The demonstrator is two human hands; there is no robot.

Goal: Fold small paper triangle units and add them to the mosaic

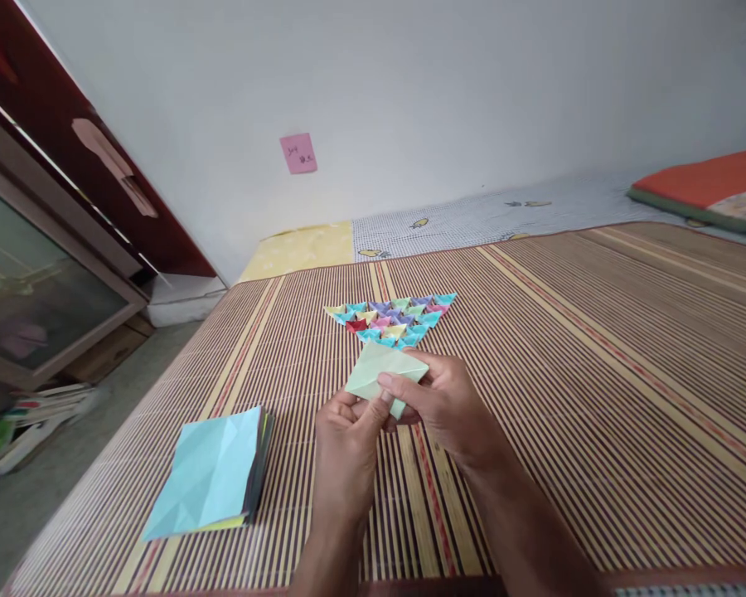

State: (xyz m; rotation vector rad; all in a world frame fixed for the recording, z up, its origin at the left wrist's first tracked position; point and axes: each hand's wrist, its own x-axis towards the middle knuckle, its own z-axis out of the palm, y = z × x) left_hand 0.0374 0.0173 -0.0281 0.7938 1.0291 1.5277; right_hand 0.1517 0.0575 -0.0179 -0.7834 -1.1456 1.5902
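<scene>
A pale green folded paper [373, 366] is held up between both hands, showing creases across its surface. My left hand [351, 423] grips its lower left edge, thumb on the front. With the thumb pressed on its face, my right hand [438, 394] pinches it from the right. Just beyond the hands, several small folded paper pieces [401, 319] in many colours lie in rows that form a downward-pointing triangle. To the left rests a stack of paper sheets [208, 473], light blue on top with creases, other colours showing at its side.
A striped bamboo mat [565, 398] covers the surface under everything. Behind it runs a checked cloth [460, 220] along the wall, with a folded orange and green bedding piece [709, 186] at the right. A pink note [298, 153] is on the wall. Left of the mat is the floor.
</scene>
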